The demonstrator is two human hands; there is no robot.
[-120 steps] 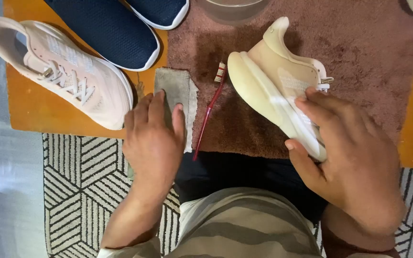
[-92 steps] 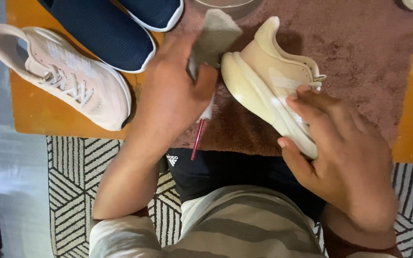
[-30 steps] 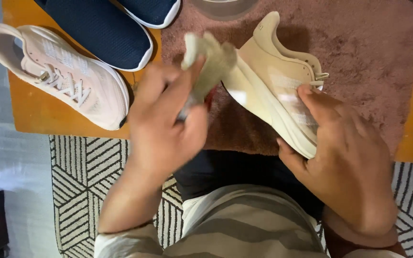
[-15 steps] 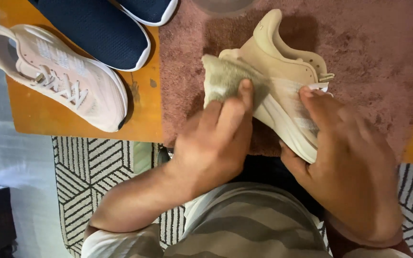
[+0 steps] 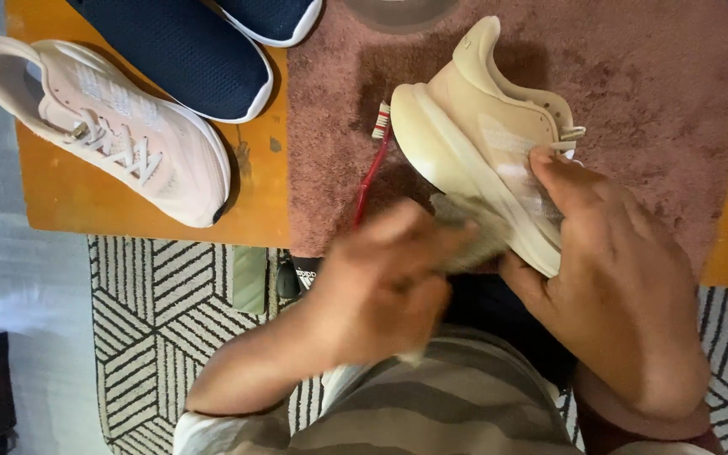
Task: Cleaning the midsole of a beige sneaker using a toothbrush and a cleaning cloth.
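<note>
A cream sneaker (image 5: pixel 473 126) lies tilted on its side on a pink-brown towel (image 5: pixel 659 93), sole edge facing me. My right hand (image 5: pixel 617 286) grips its front part from the right. My left hand (image 5: pixel 381 286), blurred by motion, holds a small grey-green cloth (image 5: pixel 473 232) against the lower edge of the sole. A red toothbrush (image 5: pixel 372 168) lies on the towel just left of the sneaker.
A pale pink sneaker (image 5: pixel 111 135) and two navy shoes (image 5: pixel 187 50) rest on an orange wooden board (image 5: pixel 128 211) at the left. A patterned black-and-white rug (image 5: pixel 162 320) lies below. A clear container's rim (image 5: pixel 398 10) shows at the top edge.
My left hand picked the cloth up off the towel, carried it to the cream sneaker and has slid down along the sole. The toothbrush is uncovered again.
</note>
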